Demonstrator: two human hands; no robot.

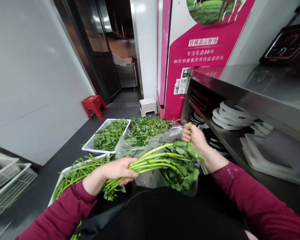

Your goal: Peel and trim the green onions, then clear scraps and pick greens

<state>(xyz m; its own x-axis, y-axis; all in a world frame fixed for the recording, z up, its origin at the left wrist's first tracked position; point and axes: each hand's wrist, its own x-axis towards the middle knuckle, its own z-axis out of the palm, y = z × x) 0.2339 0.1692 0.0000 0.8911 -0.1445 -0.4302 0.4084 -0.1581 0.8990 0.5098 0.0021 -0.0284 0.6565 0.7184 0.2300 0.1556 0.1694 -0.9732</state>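
My left hand (118, 170) is wrapped round a bunch of long green stems (155, 160), which stretches to the right with its leaves at the right end. My right hand (193, 135), its fingers curled together, grips a leafy green stem at the top right of the bunch. Beneath and behind lies a clear plastic bag (150, 178) with more leafy greens (147, 128). A white basket (90, 145) beyond my left hand holds leaves. Another white basket (62, 173), partly hidden by my left arm, holds long stems.
A red stool (93, 104) and a white stool (148, 106) stand ahead on the dark floor. On the right, a steel shelf (225, 133) bears stacked white dishes (230, 116). More white baskets (11, 186) are at the far left. A doorway opens behind the stools.
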